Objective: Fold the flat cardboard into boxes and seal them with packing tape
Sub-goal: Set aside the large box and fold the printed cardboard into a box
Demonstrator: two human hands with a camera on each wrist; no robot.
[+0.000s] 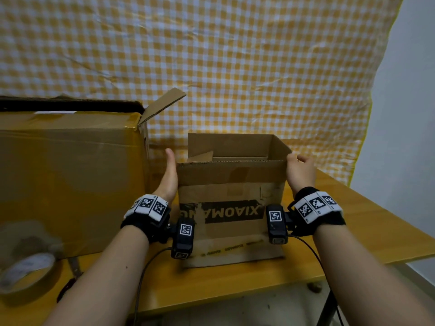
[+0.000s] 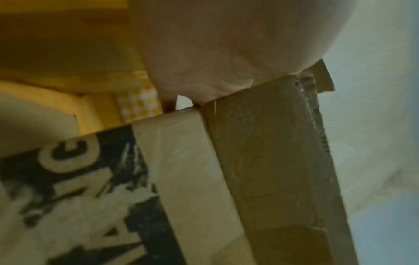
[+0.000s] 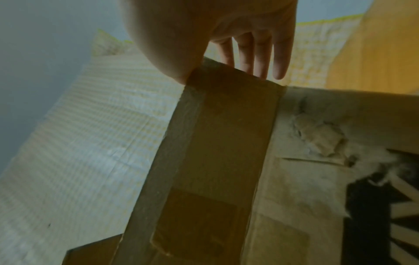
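Fingers of the right hand [image 1: 300, 170] curl over the upper right corner of the small cardboard box [image 1: 231, 198], thumb against the near wall, so that grip is closed on the box; the left hand [image 1: 170, 175] lies flat with straight fingers against the box's left wall, an open grip that presses and does not clasp. Between them the box stands squared up near the middle of the worktop [image 1: 353, 231], toward its front edge, with its top flaps standing and the mouth open. By my reading the folding into shape is largely done, while closing the flaps and sealing with tape are still ahead; whether the bottom is taped I cannot tell. Tape for that job, a roll of packing tape [image 1: 26, 269], lies near the worktop's front left corner, well apart from both hands. Behind it a large taped carton [image 1: 70, 175] fills the left side. Only the head view shows both hands, the roll and the open mouth; the right wrist view alone shows the fingers [image 3: 263, 53] reaching past the top edge, and the left wrist view shows the palm [image 2: 215, 53] bearing on the corner, its fingers hidden.
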